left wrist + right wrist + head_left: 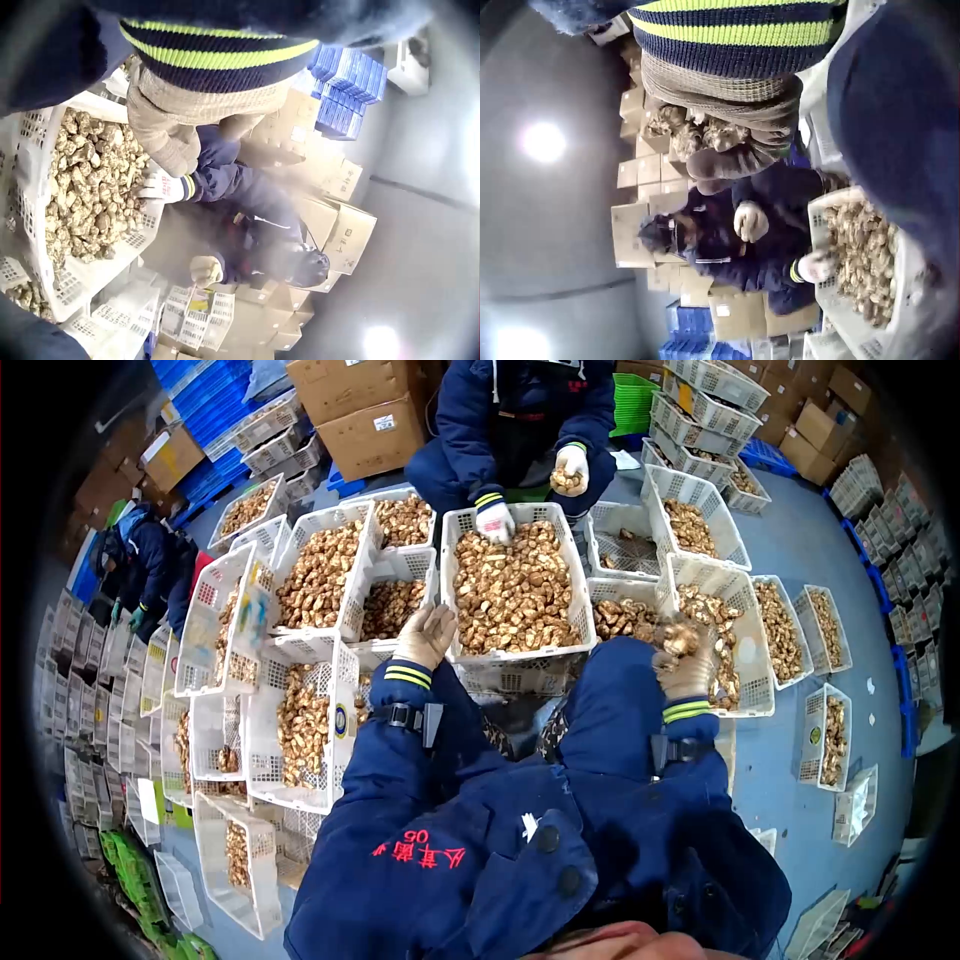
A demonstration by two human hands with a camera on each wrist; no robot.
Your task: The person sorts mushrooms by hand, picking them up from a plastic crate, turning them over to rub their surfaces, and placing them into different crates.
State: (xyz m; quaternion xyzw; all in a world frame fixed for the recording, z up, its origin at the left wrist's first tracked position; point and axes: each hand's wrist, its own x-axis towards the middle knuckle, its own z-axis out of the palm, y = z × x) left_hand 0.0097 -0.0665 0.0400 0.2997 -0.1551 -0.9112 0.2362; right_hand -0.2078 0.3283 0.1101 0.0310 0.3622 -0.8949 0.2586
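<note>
My gloved left hand (426, 637) is beside the near left corner of the middle white crate (585, 622), palm up with nothing in it. In the left wrist view its fingers (176, 150) are relaxed. That crate is heaped with brown and cream mottled mushrooms (515, 590). At the right, my gloved right hand (690, 670) holds several mushrooms (680, 638) above the crates beside my knee. The right wrist view shows the held mushrooms (686, 139) cupped in the palm, with the glove's fingers (735, 161) curled by them.
Opposite me, another person (525, 430) in white gloves reaches into the middle crate and holds mushrooms in the other hand. More mushroom crates (320, 575) stand at my left and right. Cardboard boxes (360, 420) are stacked behind. A third person (150, 560) is at far left.
</note>
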